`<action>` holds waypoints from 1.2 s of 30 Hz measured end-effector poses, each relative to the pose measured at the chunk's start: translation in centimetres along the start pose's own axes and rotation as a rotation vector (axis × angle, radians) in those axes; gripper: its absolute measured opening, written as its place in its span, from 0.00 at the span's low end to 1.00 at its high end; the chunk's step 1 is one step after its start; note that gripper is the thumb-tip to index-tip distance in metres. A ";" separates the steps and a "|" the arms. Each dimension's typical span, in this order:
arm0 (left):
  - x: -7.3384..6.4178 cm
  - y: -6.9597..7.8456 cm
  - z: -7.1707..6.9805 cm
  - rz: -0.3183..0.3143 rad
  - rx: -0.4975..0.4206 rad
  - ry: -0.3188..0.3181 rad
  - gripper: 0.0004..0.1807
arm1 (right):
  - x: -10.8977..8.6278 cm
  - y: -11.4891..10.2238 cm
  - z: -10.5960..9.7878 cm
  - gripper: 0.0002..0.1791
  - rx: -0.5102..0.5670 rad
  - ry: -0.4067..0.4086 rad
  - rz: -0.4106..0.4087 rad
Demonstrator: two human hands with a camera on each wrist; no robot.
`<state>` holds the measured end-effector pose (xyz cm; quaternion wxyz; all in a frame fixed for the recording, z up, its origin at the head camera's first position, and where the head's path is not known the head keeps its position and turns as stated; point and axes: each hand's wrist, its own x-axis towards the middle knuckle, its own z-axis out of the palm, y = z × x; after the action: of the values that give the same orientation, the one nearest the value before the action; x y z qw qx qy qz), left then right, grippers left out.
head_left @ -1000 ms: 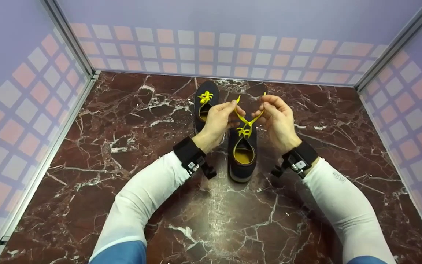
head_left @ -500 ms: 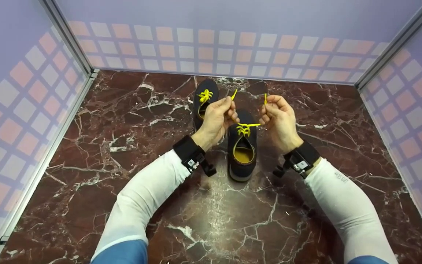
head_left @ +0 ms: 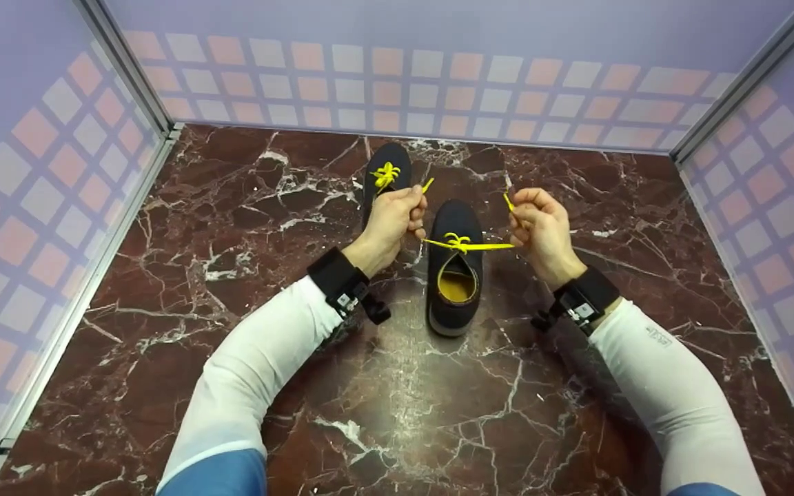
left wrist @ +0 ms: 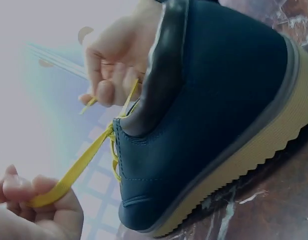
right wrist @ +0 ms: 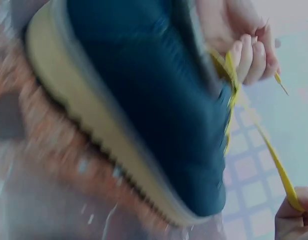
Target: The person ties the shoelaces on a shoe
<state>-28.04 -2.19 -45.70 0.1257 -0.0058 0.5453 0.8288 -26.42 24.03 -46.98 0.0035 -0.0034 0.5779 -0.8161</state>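
Note:
A dark navy shoe (head_left: 453,219) stands upright between my hands, toe pointing away, its yellow insole showing. Its yellow shoelace (head_left: 490,246) is crossed over the top eyelets and stretched out to both sides. My left hand (head_left: 391,224) grips one lace end beside the shoe, fingers curled, the tip sticking up past the thumb. On the other side my right hand (head_left: 542,231) pinches the other end, and the lace runs nearly straight and level to it. In the left wrist view the lace (left wrist: 79,167) is pulled tight from the knot over the shoe's tongue.
A second dark shoe (head_left: 383,155) with a tied yellow bow stands at the back left, partly behind my left hand. Both are on a dark red marble-patterned surface (head_left: 266,289). Lilac panels with pink and white squares (head_left: 424,89) enclose the back and sides.
My hands have moved apart, left hand leftward and right hand rightward. The lace, raised in a crossed loop above the shoe before, now lies drawn down tight across it.

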 end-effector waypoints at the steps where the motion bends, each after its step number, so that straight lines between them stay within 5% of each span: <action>1: 0.0 0.0 -0.1 -0.009 -0.005 0.016 0.24 | 0.0 0.2 -0.3 0.14 -0.020 0.001 0.008; 6: -0.3 -0.3 -0.3 0.031 0.038 0.062 0.22 | 0.0 1.0 -1.3 0.14 -0.129 0.010 0.034; 13: -0.6 -0.5 -0.1 0.139 0.232 0.102 0.21 | 0.0 1.3 -1.9 0.12 -0.228 -0.008 0.028; 16: -1.0 -0.1 0.1 0.178 0.285 0.102 0.12 | -0.1 1.3 -2.2 0.10 -0.380 0.000 0.002; 18: -1.4 0.3 0.4 0.234 0.337 0.082 0.17 | -0.2 1.1 -2.3 0.13 -0.543 -0.009 -0.027; 21: -2.2 1.0 0.7 0.360 0.544 0.016 0.28 | -0.5 0.8 -2.1 0.23 -0.813 -0.042 -0.097; 24: -2.8 1.4 1.1 0.447 0.813 -0.094 0.27 | -0.9 0.6 -1.5 0.21 -0.963 -0.116 -0.174; 30: -3.1 0.8 1.2 0.403 1.287 -0.276 0.18 | -1.5 0.9 -0.5 0.11 -1.103 -0.273 -0.300; 36: -3.1 0.0 0.8 0.401 1.402 -0.270 0.11 | -1.6 0.9 -0.1 0.08 -1.180 -0.326 -0.349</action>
<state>-24.95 -2.11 -44.98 0.0124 0.2775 0.9169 0.2867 -24.80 23.82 -47.86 -0.0439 -0.2229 0.9133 -0.3379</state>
